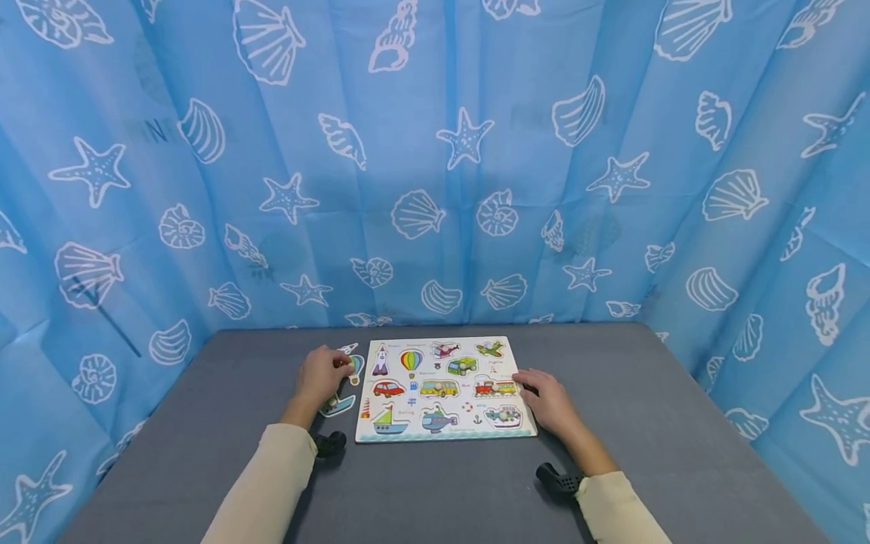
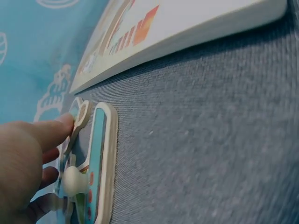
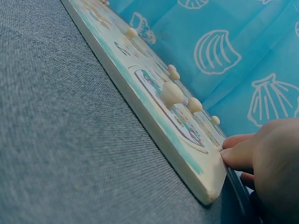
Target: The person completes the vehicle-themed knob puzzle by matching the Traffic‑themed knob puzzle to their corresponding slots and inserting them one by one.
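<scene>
My left hand (image 1: 321,378) is left of a wooden puzzle board (image 1: 445,437), pinching a hot-air balloon puzzle piece (image 1: 356,364) between thumb and fingers. In the left wrist view the balloon piece (image 2: 83,116) is tilted up off the cloth. Beneath that hand lies a loose sailboat piece (image 1: 337,406) with a round wooden knob (image 2: 74,181). My right hand (image 1: 547,400) grips the board's right edge, near the train piece (image 1: 495,387) and the ship piece (image 1: 504,416); some of its fingertips are hidden.
Another loose piece (image 1: 349,348), partly hidden, lies beyond my left hand. Knobs (image 3: 172,93) rise from pieces on the board. The grey cloth-covered table (image 1: 435,491) ends at a blue shell-patterned curtain (image 1: 435,249) behind it.
</scene>
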`<state>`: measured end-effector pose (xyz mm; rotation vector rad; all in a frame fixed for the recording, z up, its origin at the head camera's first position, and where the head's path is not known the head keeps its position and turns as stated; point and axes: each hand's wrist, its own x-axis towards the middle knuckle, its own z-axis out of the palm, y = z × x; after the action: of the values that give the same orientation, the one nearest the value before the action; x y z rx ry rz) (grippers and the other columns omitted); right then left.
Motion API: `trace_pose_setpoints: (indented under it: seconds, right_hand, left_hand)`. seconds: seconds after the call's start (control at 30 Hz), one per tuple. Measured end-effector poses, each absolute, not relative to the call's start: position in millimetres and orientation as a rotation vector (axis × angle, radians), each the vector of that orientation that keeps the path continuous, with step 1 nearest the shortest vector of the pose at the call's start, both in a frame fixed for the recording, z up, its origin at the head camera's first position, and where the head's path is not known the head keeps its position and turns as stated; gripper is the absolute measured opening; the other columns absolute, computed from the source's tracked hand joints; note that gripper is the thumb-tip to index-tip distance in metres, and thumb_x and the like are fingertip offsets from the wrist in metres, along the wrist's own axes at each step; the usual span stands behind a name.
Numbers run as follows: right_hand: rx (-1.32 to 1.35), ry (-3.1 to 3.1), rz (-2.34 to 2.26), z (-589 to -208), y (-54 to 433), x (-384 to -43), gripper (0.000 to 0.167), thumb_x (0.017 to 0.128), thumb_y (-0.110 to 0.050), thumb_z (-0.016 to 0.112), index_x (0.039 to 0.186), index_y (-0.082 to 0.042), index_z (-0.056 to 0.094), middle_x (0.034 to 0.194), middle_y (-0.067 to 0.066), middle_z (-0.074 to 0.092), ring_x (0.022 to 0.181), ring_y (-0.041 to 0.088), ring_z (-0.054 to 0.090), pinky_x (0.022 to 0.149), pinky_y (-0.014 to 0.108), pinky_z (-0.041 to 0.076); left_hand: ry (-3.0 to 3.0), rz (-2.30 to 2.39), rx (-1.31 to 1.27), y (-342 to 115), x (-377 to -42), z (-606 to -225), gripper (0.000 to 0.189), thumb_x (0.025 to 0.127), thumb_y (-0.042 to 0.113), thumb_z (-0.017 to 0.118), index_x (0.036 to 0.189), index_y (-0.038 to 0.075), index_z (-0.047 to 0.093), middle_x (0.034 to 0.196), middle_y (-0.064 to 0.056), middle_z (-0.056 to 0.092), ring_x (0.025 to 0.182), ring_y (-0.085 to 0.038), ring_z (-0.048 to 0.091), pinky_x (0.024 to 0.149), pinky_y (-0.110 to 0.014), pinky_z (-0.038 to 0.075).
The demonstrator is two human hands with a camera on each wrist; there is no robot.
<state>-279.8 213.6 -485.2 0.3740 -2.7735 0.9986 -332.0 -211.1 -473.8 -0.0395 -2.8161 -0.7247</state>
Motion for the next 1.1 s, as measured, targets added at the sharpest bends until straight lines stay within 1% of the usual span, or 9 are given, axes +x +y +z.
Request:
trace_pose_setpoints:
  seconds: [0.2,0.37,0.5,0.63,0.77,1.1]
  right_hand:
    - [0.37,-2.783,0.993,-487,214,-280,0.033,0.094,0.0,0.058,0.126,0.003,0.062,0.134,0.024,0.054,0.132,0.045,0.038,0.105,0.06,0.028]
    - [0.347,-2.796,0.987,-487,215,-280,0.033,0.094,0.0,0.058,0.126,0.003,0.062,0.134,0.024,0.054,0.132,0.044,0.038,0.105,0.06,0.027]
    - [0.346,-2.797,0.976,-487,216,-279,0.033,0.094,0.0,0.058,0.127,0.003,0.062,0.134,0.024,0.054,0.132,0.044,0.038,0.105,0.06,0.028]
    - [0.35,-2.798,0.961,-486,216,-280,0.033,0.094,-0.001,0.058,0.127,0.003,0.062,0.134,0.024,0.054,0.132,0.044,0.038,0.105,0.06,0.028]
    - [0.351,-2.797,0.956,-486,216,-280,0.033,0.094,-0.001,0.058,0.127,0.003,0.062,0.134,0.023,0.054,0.132,0.044,0.038,0.105,0.059,0.028]
    - [0.371,-2.778,0.968,-486,213,-279,0.032,0.094,-0.001,0.058,0.125,0.003,0.063,0.133,0.024,0.055,0.131,0.044,0.04,0.105,0.059,0.029]
  left_hand:
    - [-2.824,-0.705,-0.042,-213,-333,-470,0.014,0.086,0.022,0.076,0.094,0.011,0.075,0.088,-0.003,0.057,0.081,-0.021,0.055,0.072,-0.043,0.045]
    - [-2.788,-0.704,-0.004,-207,-335,-465,0.014,0.087,0.024,0.075,0.092,0.011,0.073,0.09,-0.004,0.055,0.08,-0.022,0.053,0.07,-0.042,0.044]
    - [-2.724,-0.73,-0.002,-197,-335,-463,0.015,0.088,0.023,0.074,0.094,0.009,0.073,0.091,-0.005,0.055,0.08,-0.022,0.053,0.068,-0.041,0.044]
    - [-2.655,-0.781,-0.031,-185,-334,-463,0.014,0.088,0.022,0.074,0.093,0.009,0.073,0.092,-0.005,0.056,0.082,-0.023,0.053,0.069,-0.041,0.044]
    - [-2.61,-0.811,-0.043,-173,-333,-463,0.014,0.089,0.024,0.073,0.092,0.011,0.073,0.093,-0.004,0.055,0.085,-0.023,0.051,0.071,-0.041,0.042]
    - [-2.559,-0.959,-0.032,-142,-331,-472,0.012,0.089,0.026,0.073,0.092,0.015,0.072,0.094,0.0,0.054,0.086,-0.021,0.049,0.069,-0.038,0.041]
